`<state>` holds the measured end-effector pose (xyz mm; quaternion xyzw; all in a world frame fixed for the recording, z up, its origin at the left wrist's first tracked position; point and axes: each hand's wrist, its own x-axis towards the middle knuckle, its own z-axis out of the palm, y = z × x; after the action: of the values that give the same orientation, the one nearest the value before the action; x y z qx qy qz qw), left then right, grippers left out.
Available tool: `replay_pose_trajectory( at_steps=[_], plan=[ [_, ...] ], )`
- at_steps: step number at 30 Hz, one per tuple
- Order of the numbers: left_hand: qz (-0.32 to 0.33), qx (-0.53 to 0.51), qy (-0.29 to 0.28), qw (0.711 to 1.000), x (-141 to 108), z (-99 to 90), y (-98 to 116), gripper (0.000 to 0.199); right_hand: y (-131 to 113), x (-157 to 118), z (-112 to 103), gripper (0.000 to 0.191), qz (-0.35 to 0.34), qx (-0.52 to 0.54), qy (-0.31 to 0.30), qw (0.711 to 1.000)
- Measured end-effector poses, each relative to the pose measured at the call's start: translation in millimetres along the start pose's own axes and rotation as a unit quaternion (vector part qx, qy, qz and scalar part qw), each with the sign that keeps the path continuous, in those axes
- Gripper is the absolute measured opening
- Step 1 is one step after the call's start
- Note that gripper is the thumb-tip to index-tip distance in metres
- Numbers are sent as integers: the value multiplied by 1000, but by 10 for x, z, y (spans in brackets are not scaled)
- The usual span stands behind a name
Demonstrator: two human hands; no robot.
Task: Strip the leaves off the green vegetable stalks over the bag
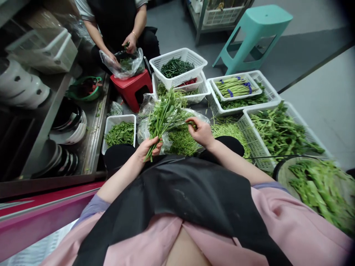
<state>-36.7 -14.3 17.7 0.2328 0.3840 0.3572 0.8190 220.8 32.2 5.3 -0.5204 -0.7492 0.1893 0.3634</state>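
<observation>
My left hand (152, 147) is wrapped round a bunch of leafy green stems (161, 120), cut ends down and leaves leaning up and away. To its right, my right hand (201, 131) is closed, thumb and forefinger pinching a thin green sprig at the bunch's right side. The sprig's tip is too small to make out clearly. Below both hands lies a heap of thin green stems (183, 142), partly on clear plastic bags (142, 133). A small white basket of picked leaves (120, 133) stands left of my left hand.
White baskets hold green chillies (177, 68), asparagus (235, 87) and leafy greens (283, 131). Pale green stalks (321, 188) lie on a round board at right. A co-worker (116, 29) handles greens in a bag on a red stool (133, 87). A teal stool (256, 37) stands behind; steel shelving is left.
</observation>
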Motion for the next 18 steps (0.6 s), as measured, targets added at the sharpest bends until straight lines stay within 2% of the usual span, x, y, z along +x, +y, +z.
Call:
replay_pose_trajectory(
  at_steps=[3, 8, 13, 15, 18],
  plan=[
    [-14, -2, -19, 1000, -33, -31, -10, 23, 14, 56, 87, 25, -61, -56, 27, 996],
    [-17, 11, -44, 999, -110, -43, -22, 18, 114, 161, 91, 25, -73, -91, 93, 989],
    [-37, 3, -63, 997, -141, -59, -26, 17, 152, 290, -75, 24, -138, -125, 41, 982],
    [-42, -17, -67, 997, -144, -65, -28, 15, 160, 325, -102, 22, -134, -131, 46, 981],
    [-44, -57, -73, 995, -149, -64, -39, 13, 185, 295, -70, 19, -104, -127, 86, 983]
  ],
)
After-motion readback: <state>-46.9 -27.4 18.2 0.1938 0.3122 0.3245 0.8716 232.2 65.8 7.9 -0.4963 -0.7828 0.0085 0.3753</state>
